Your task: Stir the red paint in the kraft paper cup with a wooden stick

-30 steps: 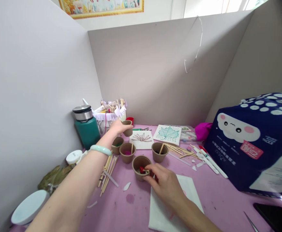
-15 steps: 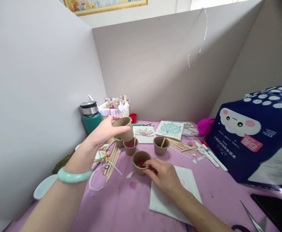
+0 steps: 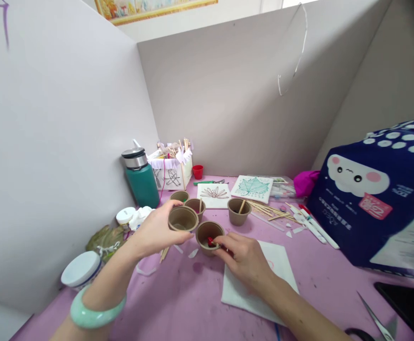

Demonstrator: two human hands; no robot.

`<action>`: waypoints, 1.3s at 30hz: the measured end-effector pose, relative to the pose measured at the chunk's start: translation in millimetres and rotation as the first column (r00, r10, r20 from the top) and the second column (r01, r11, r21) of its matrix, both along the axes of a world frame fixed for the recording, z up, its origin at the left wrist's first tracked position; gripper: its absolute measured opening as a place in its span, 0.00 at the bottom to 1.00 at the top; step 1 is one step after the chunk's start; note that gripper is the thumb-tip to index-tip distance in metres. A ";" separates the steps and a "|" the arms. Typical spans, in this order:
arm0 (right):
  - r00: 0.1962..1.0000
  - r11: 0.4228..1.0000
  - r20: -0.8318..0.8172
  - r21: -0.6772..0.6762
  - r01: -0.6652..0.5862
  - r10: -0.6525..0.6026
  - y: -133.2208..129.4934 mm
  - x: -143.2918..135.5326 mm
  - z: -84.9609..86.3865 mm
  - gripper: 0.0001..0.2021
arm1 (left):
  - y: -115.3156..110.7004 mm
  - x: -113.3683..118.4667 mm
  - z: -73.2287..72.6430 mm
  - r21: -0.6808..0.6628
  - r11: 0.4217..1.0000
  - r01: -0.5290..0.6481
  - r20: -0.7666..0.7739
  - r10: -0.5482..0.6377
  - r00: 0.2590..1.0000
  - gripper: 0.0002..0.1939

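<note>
A brown cup (image 3: 183, 220) is held by the rim in my left hand (image 3: 153, 232), thumb in front and fingers behind. It is close to the left of another brown cup (image 3: 203, 248) that stands on the table. My right hand (image 3: 244, 255) pinches a small thing with a red, wet-looking tip (image 3: 211, 241) inside that standing cup; its rest is hidden by my fingers. Under my right wrist lies a white padded square (image 3: 281, 265) with a faint pink outline. Just behind stand a cup with a stick in it (image 3: 197, 206) and a cup with green inside (image 3: 179, 195).
Farther right stands another cup with a stick (image 3: 238, 218). Two white squares with a flower drawing (image 3: 213, 195) and a leaf drawing (image 3: 252, 188) lie at the back. A teal bottle (image 3: 143, 184), a blue bag (image 3: 352, 208), loose sticks (image 3: 269, 210), markers (image 3: 317, 227) and scissors (image 3: 373, 315) surround the work.
My left hand has come down and nearer with its cup, now beside the standing cup. My right hand keeps nearly the same place, still pinching the red-tipped thing.
</note>
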State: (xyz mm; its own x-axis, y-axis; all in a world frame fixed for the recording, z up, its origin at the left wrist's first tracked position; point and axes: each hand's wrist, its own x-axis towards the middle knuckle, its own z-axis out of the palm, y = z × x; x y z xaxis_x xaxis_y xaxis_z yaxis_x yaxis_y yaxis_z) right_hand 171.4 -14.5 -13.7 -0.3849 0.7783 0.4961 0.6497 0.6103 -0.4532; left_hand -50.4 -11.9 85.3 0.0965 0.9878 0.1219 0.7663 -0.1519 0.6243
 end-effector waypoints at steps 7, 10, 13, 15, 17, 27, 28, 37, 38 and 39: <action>1.000 1.000 0.006 -0.017 -0.001 0.001 0.3 -0.1 0.3 0.06 | 5.4 1.9 -11.7 0.081 0.994 0.070 -0.144 -0.058 0.988 0.29; 1.000 1.000 0.003 -0.027 -0.004 0.004 0.4 0.5 0.4 0.07 | 8.8 2.3 -15.9 0.085 0.992 0.089 -0.195 -0.071 0.978 0.30; 1.000 1.000 0.006 -0.031 -0.005 0.006 0.2 1.0 0.4 0.06 | 10.8 3.0 -17.4 0.084 0.993 0.081 -0.242 -0.059 0.969 0.31; 1.000 1.000 0.008 -0.030 -0.002 0.002 0.1 1.1 0.4 0.06 | 11.3 4.0 -16.5 0.089 0.992 0.088 -0.273 -0.060 0.960 0.31; 1.000 1.000 0.009 -0.031 -0.001 0.001 0.2 1.1 0.2 0.06 | 11.4 5.3 -14.7 0.096 0.991 0.096 -0.313 -0.062 0.948 0.30; 1.000 1.000 -0.008 -0.022 -0.003 0.003 0.7 0.6 -2.7 0.05 | 9.6 14.2 -6.2 0.103 0.990 0.098 -0.460 -0.040 0.887 0.26; 1.000 1.000 -0.008 -0.023 -0.002 0.002 0.6 0.5 -2.5 0.05 | 9.6 14.6 -6.0 0.109 0.989 0.097 -0.471 -0.035 0.882 0.26; 1.000 1.000 0.000 -0.012 0.000 0.000 0.6 1.4 -2.1 0.06 | 10.9 14.7 -5.0 0.148 0.982 0.121 -0.514 -0.028 0.857 0.20; 1.000 1.000 -0.001 -0.009 0.000 0.000 0.8 1.5 -2.1 0.06 | 10.6 14.8 -5.0 0.150 0.981 0.125 -0.516 -0.031 0.856 0.20; 1.000 1.000 -0.002 -0.007 0.000 0.000 1.0 1.5 -2.0 0.06 | 10.2 15.0 -4.9 0.150 0.980 0.127 -0.519 -0.031 0.854 0.19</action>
State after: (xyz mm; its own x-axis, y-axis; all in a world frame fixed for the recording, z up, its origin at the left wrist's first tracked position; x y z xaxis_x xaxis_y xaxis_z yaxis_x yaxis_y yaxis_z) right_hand 172.9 -13.4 -15.7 -0.3844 0.7814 0.4915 0.6488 0.6074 -0.4583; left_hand -35.4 -1.6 80.4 0.2690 0.9419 0.2010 0.9502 -0.2937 0.1046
